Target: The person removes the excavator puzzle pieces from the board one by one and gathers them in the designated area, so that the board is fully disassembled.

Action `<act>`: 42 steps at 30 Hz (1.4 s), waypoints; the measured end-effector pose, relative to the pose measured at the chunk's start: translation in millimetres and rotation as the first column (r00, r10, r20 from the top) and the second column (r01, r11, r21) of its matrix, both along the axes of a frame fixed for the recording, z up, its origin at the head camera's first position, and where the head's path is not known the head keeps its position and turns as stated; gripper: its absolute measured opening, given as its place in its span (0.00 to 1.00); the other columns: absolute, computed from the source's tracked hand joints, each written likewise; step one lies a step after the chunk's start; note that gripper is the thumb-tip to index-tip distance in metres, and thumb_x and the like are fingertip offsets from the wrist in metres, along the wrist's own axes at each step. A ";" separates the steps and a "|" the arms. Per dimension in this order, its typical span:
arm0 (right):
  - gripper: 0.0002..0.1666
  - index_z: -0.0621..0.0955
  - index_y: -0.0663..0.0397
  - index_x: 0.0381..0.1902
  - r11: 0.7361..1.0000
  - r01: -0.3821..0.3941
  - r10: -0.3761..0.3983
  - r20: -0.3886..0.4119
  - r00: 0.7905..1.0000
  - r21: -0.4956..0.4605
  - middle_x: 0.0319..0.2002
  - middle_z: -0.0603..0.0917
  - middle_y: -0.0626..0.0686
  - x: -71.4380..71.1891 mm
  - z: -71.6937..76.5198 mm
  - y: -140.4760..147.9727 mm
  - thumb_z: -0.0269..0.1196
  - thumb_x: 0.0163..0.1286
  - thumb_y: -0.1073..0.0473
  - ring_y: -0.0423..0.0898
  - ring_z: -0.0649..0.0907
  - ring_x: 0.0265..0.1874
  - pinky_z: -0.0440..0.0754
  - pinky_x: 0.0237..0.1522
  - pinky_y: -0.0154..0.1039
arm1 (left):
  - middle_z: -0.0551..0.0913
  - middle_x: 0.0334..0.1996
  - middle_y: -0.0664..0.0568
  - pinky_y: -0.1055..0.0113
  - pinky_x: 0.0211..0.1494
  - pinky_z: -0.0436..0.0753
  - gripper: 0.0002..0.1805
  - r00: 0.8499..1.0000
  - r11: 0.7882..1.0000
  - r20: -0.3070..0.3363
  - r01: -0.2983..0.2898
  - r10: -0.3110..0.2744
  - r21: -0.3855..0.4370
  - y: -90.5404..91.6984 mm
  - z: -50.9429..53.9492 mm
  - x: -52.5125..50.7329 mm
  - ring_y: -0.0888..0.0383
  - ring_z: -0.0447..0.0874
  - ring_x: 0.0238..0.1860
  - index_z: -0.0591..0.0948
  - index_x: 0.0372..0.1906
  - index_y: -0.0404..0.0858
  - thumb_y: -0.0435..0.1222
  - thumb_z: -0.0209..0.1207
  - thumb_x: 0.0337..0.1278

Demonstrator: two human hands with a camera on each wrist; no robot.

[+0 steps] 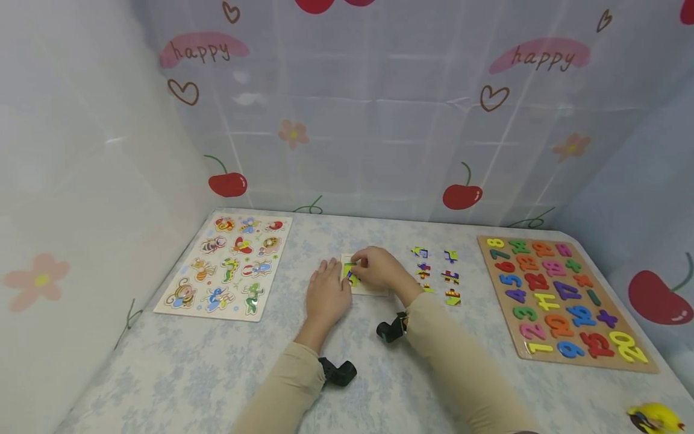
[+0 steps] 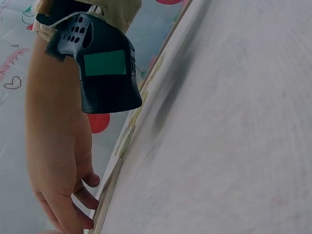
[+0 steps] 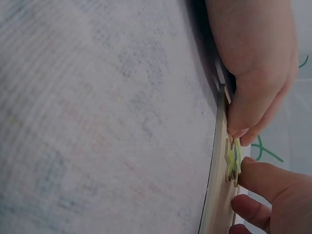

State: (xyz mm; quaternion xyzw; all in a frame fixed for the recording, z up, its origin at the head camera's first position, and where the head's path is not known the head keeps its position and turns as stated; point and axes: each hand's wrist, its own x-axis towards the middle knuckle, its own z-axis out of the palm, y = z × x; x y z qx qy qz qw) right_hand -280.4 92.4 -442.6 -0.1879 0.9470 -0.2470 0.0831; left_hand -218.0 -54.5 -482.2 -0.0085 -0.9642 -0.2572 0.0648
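Note:
A small pale wooden puzzle tray (image 1: 374, 291) lies flat on the table, with green jigsaw pieces (image 1: 350, 274) at its left side. My left hand (image 1: 329, 289) rests palm down by the tray's left edge, its fingers fairly straight. In the right wrist view, the left hand's fingertips (image 3: 248, 170) touch the green pieces. My right hand (image 1: 379, 268) is over the tray, where its thumb and finger pinch a green jigsaw piece (image 3: 235, 156) low against the board. The fingers partly hide the picture on that piece.
Several loose jigsaw pieces (image 1: 450, 277) lie right of the tray. An insect picture board (image 1: 260, 301) is at the left, a number board (image 1: 509, 319) at the right. A yellow toy (image 1: 655, 417) sits at the near right corner. A printed curtain (image 1: 347, 150) hangs behind.

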 end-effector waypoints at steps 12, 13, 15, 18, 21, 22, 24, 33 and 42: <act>0.12 0.83 0.49 0.45 0.999 0.012 -0.012 -0.013 1.000 -0.032 0.35 0.78 0.49 0.1 -4.5 -4.5 0.66 0.69 0.51 0.45 0.75 0.33 0.74 0.36 0.39 | 0.68 0.73 0.46 0.50 0.80 0.57 0.28 1.000 1.000 -0.023 0.007 -0.008 -0.030 -0.1 -2.5 -1.2 0.48 0.57 0.78 0.71 0.70 0.36 0.43 0.47 0.71; 0.12 0.83 0.49 0.45 0.999 0.013 -0.014 -0.012 1.000 -0.038 0.36 0.78 0.49 -0.2 -4.6 -4.3 0.66 0.68 0.51 0.45 0.75 0.34 0.74 0.37 0.39 | 0.68 0.73 0.46 0.50 0.80 0.57 0.28 1.000 1.000 -0.024 0.007 -0.008 -0.030 0.1 -2.4 -1.2 0.48 0.57 0.78 0.71 0.70 0.36 0.43 0.47 0.71; 0.12 0.83 0.49 0.45 0.998 0.018 -0.019 -0.005 1.000 -0.052 0.38 0.79 0.49 -1.0 -4.9 -4.0 0.66 0.68 0.51 0.45 0.76 0.36 0.76 0.40 0.39 | 0.69 0.73 0.46 0.50 0.80 0.57 0.28 1.000 0.999 -0.025 0.006 -0.007 -0.031 0.4 -2.1 -1.3 0.47 0.57 0.78 0.71 0.70 0.36 0.43 0.47 0.71; 0.12 0.81 0.50 0.45 0.996 0.020 -0.019 0.009 1.000 -0.085 0.39 0.80 0.49 -1.9 -5.0 -3.1 0.67 0.68 0.52 0.45 0.77 0.38 0.78 0.43 0.40 | 0.69 0.73 0.45 0.50 0.80 0.58 0.27 1.000 0.999 -0.030 0.004 -0.005 -0.032 0.8 -1.3 -1.3 0.47 0.58 0.78 0.72 0.70 0.36 0.43 0.48 0.71; 0.12 0.79 0.49 0.45 0.992 0.029 -0.026 0.028 0.999 -0.120 0.39 0.81 0.49 -1.9 -4.5 -2.3 0.67 0.68 0.53 0.44 0.78 0.37 0.79 0.43 0.40 | 0.69 0.72 0.45 0.50 0.80 0.58 0.27 0.999 0.999 -0.033 0.003 -0.005 -0.037 0.8 -0.6 -1.2 0.47 0.58 0.77 0.72 0.70 0.36 0.42 0.48 0.70; 0.11 0.79 0.48 0.45 0.991 0.036 -0.031 0.037 0.999 -0.131 0.38 0.81 0.49 -1.8 -4.3 -1.9 0.67 0.67 0.54 0.44 0.78 0.36 0.78 0.42 0.40 | 0.69 0.72 0.45 0.50 0.80 0.58 0.27 0.999 0.999 -0.034 0.004 -0.005 -0.041 0.8 -0.4 -1.2 0.46 0.58 0.77 0.72 0.70 0.36 0.42 0.48 0.70; 0.11 0.78 0.47 0.44 0.988 0.050 -0.043 0.051 0.998 -0.144 0.37 0.81 0.49 -1.5 -4.2 -1.4 0.68 0.67 0.54 0.44 0.78 0.35 0.77 0.40 0.39 | 0.69 0.72 0.45 0.50 0.80 0.58 0.27 0.999 0.999 -0.031 0.004 -0.006 -0.044 0.9 0.1 -0.9 0.46 0.58 0.77 0.72 0.70 0.36 0.42 0.49 0.70; 0.11 0.78 0.44 0.44 0.968 0.099 -0.083 0.078 0.994 -0.230 0.39 0.82 0.49 -1.6 -4.5 8.8 0.68 0.67 0.54 0.45 0.79 0.37 0.77 0.40 0.39 | 0.68 0.73 0.46 0.50 0.80 0.57 0.28 1.000 1.000 -0.021 0.001 -0.002 -0.025 1.4 -1.2 0.7 0.47 0.57 0.78 0.71 0.70 0.36 0.43 0.49 0.70; 0.12 0.78 0.46 0.48 0.943 0.220 -0.199 0.107 0.974 -0.251 0.40 0.81 0.53 -8.5 4.3 45.1 0.65 0.69 0.54 0.49 0.78 0.32 0.76 0.29 0.38 | 0.68 0.73 0.46 0.49 0.80 0.56 0.27 0.998 1.000 -0.054 -0.008 0.008 0.004 2.1 -5.5 0.5 0.47 0.57 0.78 0.71 0.70 0.35 0.42 0.50 0.71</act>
